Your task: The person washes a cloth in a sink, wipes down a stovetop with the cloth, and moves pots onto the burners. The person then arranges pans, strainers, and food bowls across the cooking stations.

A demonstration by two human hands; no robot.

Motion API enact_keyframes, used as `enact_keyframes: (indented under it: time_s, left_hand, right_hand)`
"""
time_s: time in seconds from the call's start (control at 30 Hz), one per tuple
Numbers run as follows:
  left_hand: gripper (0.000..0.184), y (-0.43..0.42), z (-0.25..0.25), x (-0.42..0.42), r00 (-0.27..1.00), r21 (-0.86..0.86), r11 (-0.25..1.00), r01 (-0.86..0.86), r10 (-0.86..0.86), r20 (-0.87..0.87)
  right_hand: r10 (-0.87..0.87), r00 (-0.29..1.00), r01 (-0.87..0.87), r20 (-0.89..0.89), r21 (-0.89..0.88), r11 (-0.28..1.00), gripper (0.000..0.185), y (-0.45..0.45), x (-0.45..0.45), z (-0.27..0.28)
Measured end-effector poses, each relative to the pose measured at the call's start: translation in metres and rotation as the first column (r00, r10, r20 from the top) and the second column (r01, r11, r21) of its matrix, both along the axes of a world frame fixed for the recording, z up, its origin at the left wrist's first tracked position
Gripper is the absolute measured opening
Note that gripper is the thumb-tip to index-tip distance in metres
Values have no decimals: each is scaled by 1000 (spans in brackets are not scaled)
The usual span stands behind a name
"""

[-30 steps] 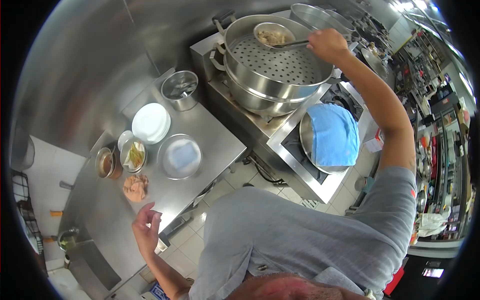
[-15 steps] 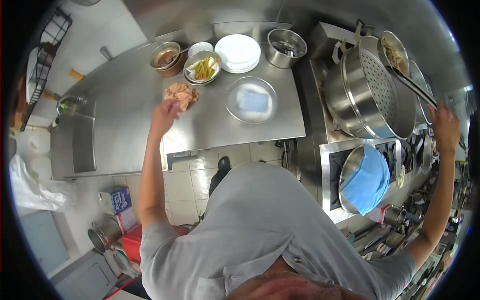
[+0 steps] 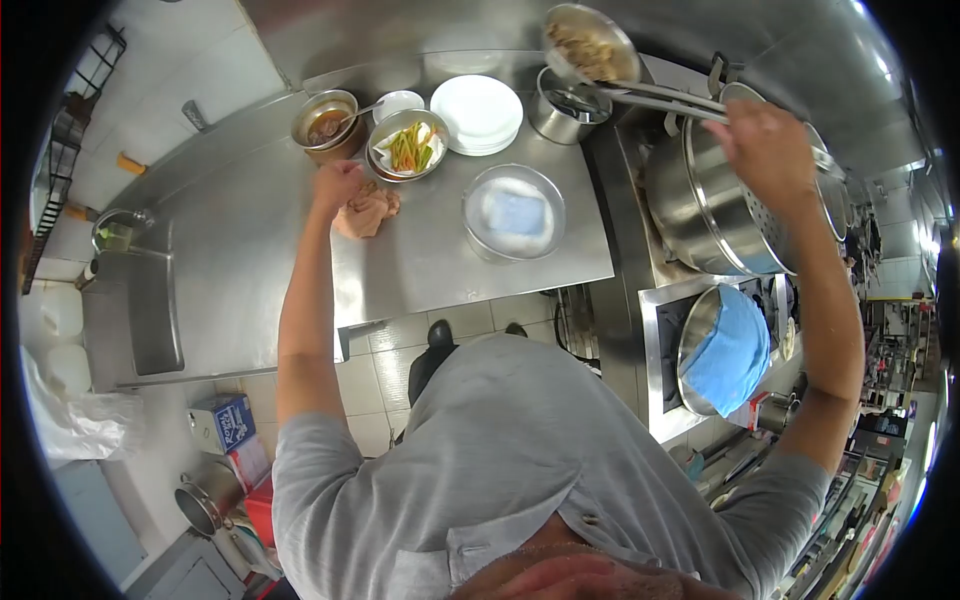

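My right hand [image 3: 765, 150] is closed around the long handle of a metal pan [image 3: 622, 55] holding brownish, shredded-looking food. The pan hangs tilted above the back right of the steel counter, over a metal pot [image 3: 560, 118] with utensils in it. My left hand [image 3: 338, 183] has its fingers curled at the upper edge of a crumpled tan cloth [image 3: 370, 212]; what they grip is hidden. Just behind it stands a bowl of reddish-brown food [image 3: 326, 126] with a spoon. To its right, a bowl [image 3: 384, 170] holds green and orange strips on white paper.
Stacked white plates [image 3: 477, 108] and a small white dish [image 3: 398, 101] stand at the back. A clear bowl of sudsy water [image 3: 556, 222] holds a bluish pad. On the right are a large steamer pot [image 3: 672, 190] and a wok covered by a blue cloth [image 3: 735, 350]. A sink [image 3: 150, 315] lies left.
My right hand has swung the pan leftward from above the steamer pot to over the counter. My left hand has shifted toward the cloth's upper edge, and its fingers have curled.
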State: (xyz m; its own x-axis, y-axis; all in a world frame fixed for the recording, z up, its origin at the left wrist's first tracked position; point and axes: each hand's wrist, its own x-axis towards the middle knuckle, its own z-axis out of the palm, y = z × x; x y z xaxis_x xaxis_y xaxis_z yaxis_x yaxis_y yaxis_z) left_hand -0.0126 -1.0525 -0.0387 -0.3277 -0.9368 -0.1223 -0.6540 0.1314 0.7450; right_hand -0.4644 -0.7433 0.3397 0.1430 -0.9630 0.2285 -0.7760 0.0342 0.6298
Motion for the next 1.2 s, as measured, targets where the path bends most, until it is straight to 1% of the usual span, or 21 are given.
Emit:
enact_keyframes:
  time_s: [0.03, 0.1, 0.13, 0.2, 0.23, 0.3, 0.33, 0.4, 0.43, 0.5, 0.53, 0.57, 0.63, 0.7, 0.8, 0.9, 0.93, 1.03, 1.07, 1.17, 1.2]
  left_hand:
    - [32, -2, -2, 2, 1000, -23, 1000, 8, -8, 21]
    - [32, -8, -8, 12, 996, 75, 996, -47, 52, -78]
    - [32, -12, -13, 15, 989, 123, 990, -67, 82, -125]
    - [33, -15, -23, 24, 974, 156, 986, -61, 93, -209]
    - [33, -18, -25, 30, 962, 170, 984, -57, 100, -253]
    - [35, -25, -28, 47, 971, 173, 984, -44, 83, -223]
    - [36, -28, -29, 52, 975, 174, 984, -28, 66, -214]
    - [37, -28, -28, 65, 952, 176, 980, -94, 140, -271]
    - [38, -28, -21, 70, 956, 204, 971, -123, 171, -237]
    - [41, -30, -7, 83, 957, 256, 946, -200, 244, -156]
    - [42, -34, -8, 87, 958, 244, 949, -200, 242, -156]
    - [43, -40, -9, 96, 955, 231, 948, -218, 256, -150]
    - [46, -56, -15, 113, 940, 235, 939, -252, 295, -171]
    - [49, -69, -17, 111, 919, 279, 920, -276, 338, -205]
    - [51, -87, -8, 92, 905, 349, 890, -295, 377, -197]
    - [53, -104, 9, 86, 866, 464, 832, -303, 444, -231]
    - [54, -108, 19, 85, 843, 509, 805, -305, 476, -249]
    - [48, -108, 34, 74, 922, 376, 880, -289, 362, -137]
    - [47, -112, 26, 74, 930, 384, 882, -272, 343, -129]
    - [43, -124, 11, 76, 939, 411, 878, -247, 321, -122]
    - [41, -120, 17, 73, 934, 424, 870, -250, 332, -130]
  right_hand:
    - [20, 1000, -20, 11, 15, 1000, 33, -12, 10, -13]
    - [64, 997, -65, 39, 43, 997, 33, -37, 31, -39]
    - [68, 996, -72, 52, 72, 995, 30, -48, 38, -51]
    - [67, 995, -77, 78, 129, 989, 22, -68, 50, -74]
    - [106, 989, -120, 103, 137, 983, 19, -78, 54, -85]
    - [167, 974, -190, 150, 150, 970, 12, -92, 55, -107]
    - [160, 975, -184, 156, 152, 971, 10, -98, 53, -119]
    - [150, 974, -177, 169, 156, 972, 9, -110, 51, -138]
    - [125, 984, -147, 129, 173, 974, 17, -113, 53, -138]
    - [-67, 973, 20, 221, 208, 978, 27, -104, 57, -109]
    - [-149, 951, 86, 270, 232, 969, 32, -102, 64, -92]
    - [-180, 949, 133, 258, 189, 973, 45, -97, 58, -79]
    - [-411, 893, 374, 184, 206, 904, 44, -94, 58, -48]
    - [-528, 834, 497, 160, 198, 845, 47, -101, 43, -41]
    - [-572, 804, 530, 162, 240, 813, 39, -124, 10, -73]
    - [-609, 771, 543, 186, 308, 782, 29, -158, -26, -129]
    - [-612, 758, 536, 224, 319, 781, 28, -166, -22, -141]
    - [-623, 725, 494, 294, 408, 767, 30, -187, -36, -193]
    - [-626, 715, 473, 311, 444, 761, 31, -190, -41, -208]
    - [-593, 762, 454, 260, 438, 776, 28, -189, -37, -222]
    - [-408, 848, 326, 338, 274, 905, 28, -187, -24, -219]
